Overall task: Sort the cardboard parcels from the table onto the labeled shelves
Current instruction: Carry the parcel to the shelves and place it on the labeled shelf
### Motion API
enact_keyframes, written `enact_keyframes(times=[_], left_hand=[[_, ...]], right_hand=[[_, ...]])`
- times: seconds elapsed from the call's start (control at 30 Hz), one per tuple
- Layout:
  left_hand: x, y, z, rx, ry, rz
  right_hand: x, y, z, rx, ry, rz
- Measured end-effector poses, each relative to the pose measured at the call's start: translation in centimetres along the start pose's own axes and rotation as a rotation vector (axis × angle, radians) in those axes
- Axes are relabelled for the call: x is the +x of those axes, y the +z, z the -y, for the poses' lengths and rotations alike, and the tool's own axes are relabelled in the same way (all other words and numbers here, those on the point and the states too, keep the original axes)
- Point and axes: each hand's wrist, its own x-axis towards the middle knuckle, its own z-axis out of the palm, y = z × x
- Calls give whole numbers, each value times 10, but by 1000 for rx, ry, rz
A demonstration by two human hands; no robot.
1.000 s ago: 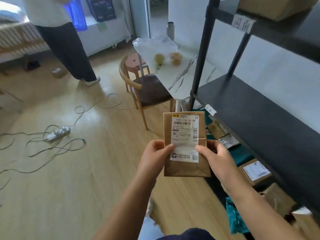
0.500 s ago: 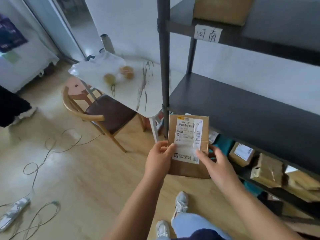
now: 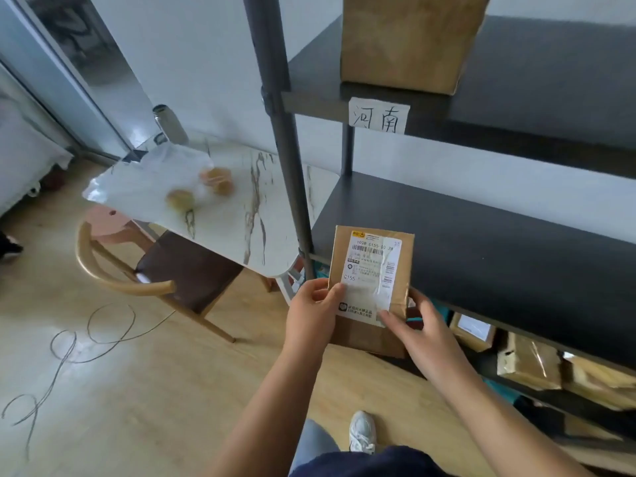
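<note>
I hold a flat brown cardboard parcel (image 3: 370,325) with a white shipping label upright in front of the black shelf rack (image 3: 481,256). My left hand (image 3: 313,316) grips its lower left edge, thumb on the label. Along the parcel's lower right edge, my right hand (image 3: 421,335) grips with fingers on the front. The parcel hangs just before the front left corner of the bare middle shelf. A handwritten paper label (image 3: 378,115) is stuck on the upper shelf's edge, below a large cardboard box (image 3: 409,43). Several parcels (image 3: 530,364) lie on the bottom shelf.
The rack's grey post (image 3: 285,139) stands just left of the parcel. A white marble-look table (image 3: 227,201) with fruit and a metal bottle stands to the left, a wooden chair (image 3: 165,270) beside it. Cables (image 3: 69,346) trail over the wooden floor.
My view has swung right and closer to the rack. The parcel, held the same way in both hands, now sits nearer the middle shelf. The standing person has left the view.
</note>
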Motion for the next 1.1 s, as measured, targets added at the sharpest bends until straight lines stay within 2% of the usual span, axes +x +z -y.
enact_keyframes(times=[0.1,0.33,0.47,0.63,0.93,1.1], left_hand=[[21,3,-10,42,-2,6],[66,2,-55,129,39,203],[95,3,-71,238,84,280],[128,11,-81,350,115,301],[159,36,-98,333,79,262],[160,42,-100,487,121,305]], right_hand=[[11,-1,8,-16,22,-46],[51,0,48,126,118,-162],[85,4,61,165,191,-172],[118,14,69,197,241,-158],[156,11,82,300,260,-296],[163,7,84,262,248,-336]])
